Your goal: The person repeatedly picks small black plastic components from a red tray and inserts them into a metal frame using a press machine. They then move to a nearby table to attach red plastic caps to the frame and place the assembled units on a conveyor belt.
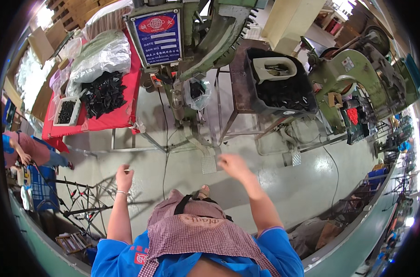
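My left hand (124,177) is raised in front of me with its fingers curled closed; whether it pinches a small part I cannot tell. My right hand (234,166) hangs in the air, blurred, fingers loosely spread and holding nothing. Both hover over the grey floor, short of a green press machine (210,37). Its metal foot pedal (209,164) lies on the floor just left of my right hand. A red-covered table (113,117) at the left carries a heap of black parts (103,94).
A black bin of dark parts (283,94) sits on a brown stand at the right, with a white tray (274,69) on top. A second green machine (362,69) stands far right. Another person (25,150) bends at the far left. Black metal racks (80,203) lie on the floor.
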A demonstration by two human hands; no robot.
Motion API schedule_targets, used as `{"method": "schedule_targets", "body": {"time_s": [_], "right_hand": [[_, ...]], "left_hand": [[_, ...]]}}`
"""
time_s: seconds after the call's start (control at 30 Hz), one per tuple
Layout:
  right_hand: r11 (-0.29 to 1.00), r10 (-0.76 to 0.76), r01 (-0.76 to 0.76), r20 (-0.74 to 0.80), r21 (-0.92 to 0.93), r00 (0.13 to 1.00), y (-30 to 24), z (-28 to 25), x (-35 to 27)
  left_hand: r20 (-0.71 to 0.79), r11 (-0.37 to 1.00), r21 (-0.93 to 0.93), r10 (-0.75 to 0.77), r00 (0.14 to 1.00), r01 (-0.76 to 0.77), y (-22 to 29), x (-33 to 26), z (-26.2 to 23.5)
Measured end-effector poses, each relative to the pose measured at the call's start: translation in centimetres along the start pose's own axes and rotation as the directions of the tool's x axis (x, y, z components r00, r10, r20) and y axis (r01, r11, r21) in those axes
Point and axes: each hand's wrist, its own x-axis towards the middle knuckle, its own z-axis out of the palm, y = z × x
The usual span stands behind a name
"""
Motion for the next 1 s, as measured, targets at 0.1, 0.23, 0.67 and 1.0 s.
{"method": "schedule_targets", "body": {"time_s": [0.1,0.23,0.67,1.0], "right_hand": [[0.991,-0.011,0.032,-0.154,0.134,0.988,-0.4,-3.2,6.6],[0.994,-0.054,0.08,-0.316,0.068,0.947,-1.4,-6.1,15.8],[0.935,-0.124,0.057,-0.171,-0.349,0.977,2.8,-0.1,33.3],[0.891,-0.17,0.105,-0.11,-0.442,0.979,2.7,-0.3,33.6]], "left_hand": [[0.13,0.998,0.048,0.032,0.991,-0.038,3.1,-2.0,0.4],[0.179,0.994,0.088,-0.085,0.98,0.07,2.1,-3.0,1.5],[0.067,0.985,0.017,-0.174,0.982,0.173,1.6,5.3,-0.1],[-0.395,0.981,0.008,0.18,0.901,-0.193,6.7,22.6,-7.8]]}}
